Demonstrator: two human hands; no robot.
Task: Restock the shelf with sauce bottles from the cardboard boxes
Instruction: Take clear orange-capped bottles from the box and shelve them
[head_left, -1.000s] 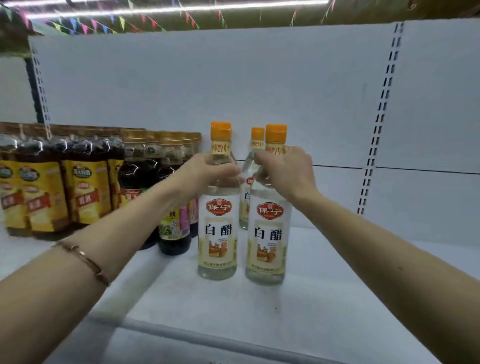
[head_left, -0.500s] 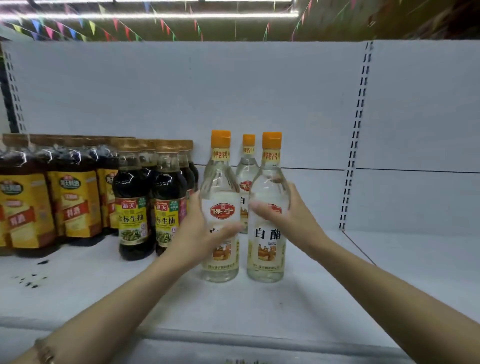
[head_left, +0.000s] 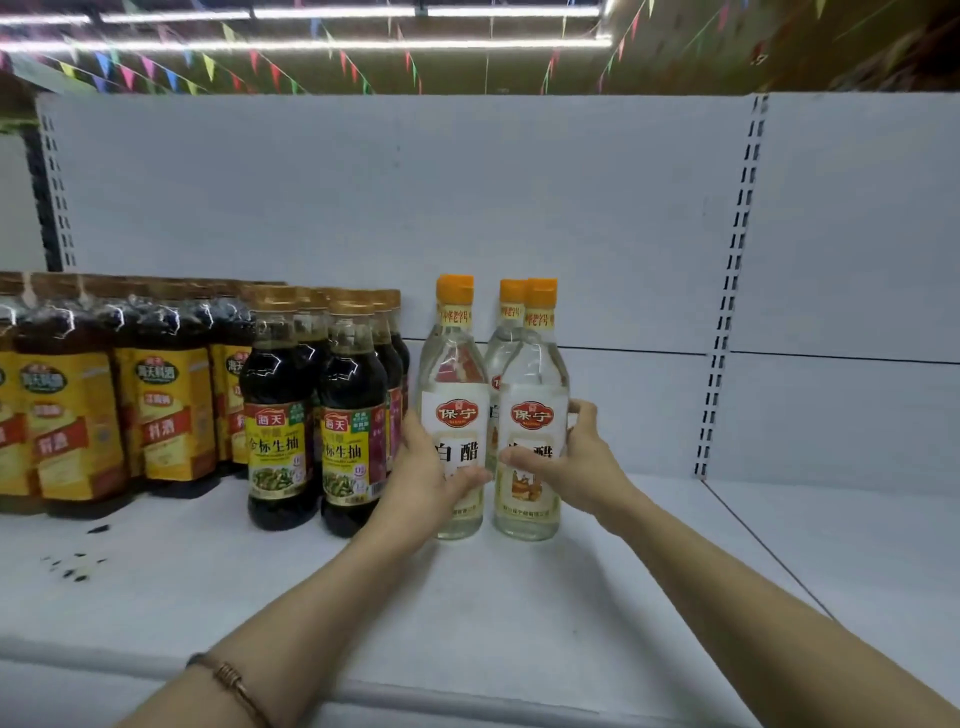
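My left hand (head_left: 423, 475) wraps left vinegar bottle (head_left: 456, 415), right hand (head_left: 582, 462) wraps right vinegar bottle (head_left: 532, 421); squaring labels forward, soy bottles (head_left: 311, 415) at nine o'clock.

Overhead we see coloured pennant bunting (head_left: 208, 65) strung in lines under two long strip lights (head_left: 332, 44). A thin bracelet (head_left: 228, 678) sits at near left. Small dark specks (head_left: 72, 564) dot the white surface, near left.

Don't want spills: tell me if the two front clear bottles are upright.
Upright. The left bottle and right bottle stand on the shelf, orange caps on top.
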